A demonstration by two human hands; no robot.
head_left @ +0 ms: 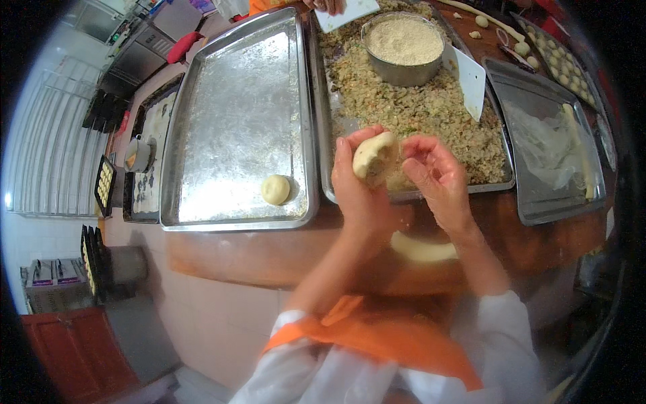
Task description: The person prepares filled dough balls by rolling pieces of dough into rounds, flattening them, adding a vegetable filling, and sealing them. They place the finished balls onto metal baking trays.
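Person seen from above: bare left hand (360, 192) and bare right hand (437, 176), no gloves, rings or watch visible. Forearms bare. White sleeves (501, 330) pushed up near elbows. Orange apron (383, 343) over white garment, strap crossing chest.

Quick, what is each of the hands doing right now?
Left hand: closed around a piece of dough with filling.
Right hand: holding nothing, fingers curled loosely beside the dough; whether it touches it cannot be told.
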